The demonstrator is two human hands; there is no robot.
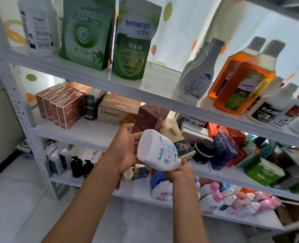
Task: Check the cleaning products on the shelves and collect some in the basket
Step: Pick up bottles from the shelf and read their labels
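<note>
A white plastic bottle (155,149) with a printed back label lies tilted in front of the shelves, its base up-left and its neck down-right. My left hand (125,149) cups the bottle's base and side with curled fingers. My right hand (180,169) grips the neck and cap end from below. The label faces the camera. No basket is in view.
A white metal shelf rack (85,74) fills the view. Its top shelf holds green refill pouches (87,34), white spray bottles (196,79) and amber disinfectant bottles (245,83). Orange cartons (61,106) and boxes sit on the middle shelf. Pink-capped bottles (215,195) stand lower down.
</note>
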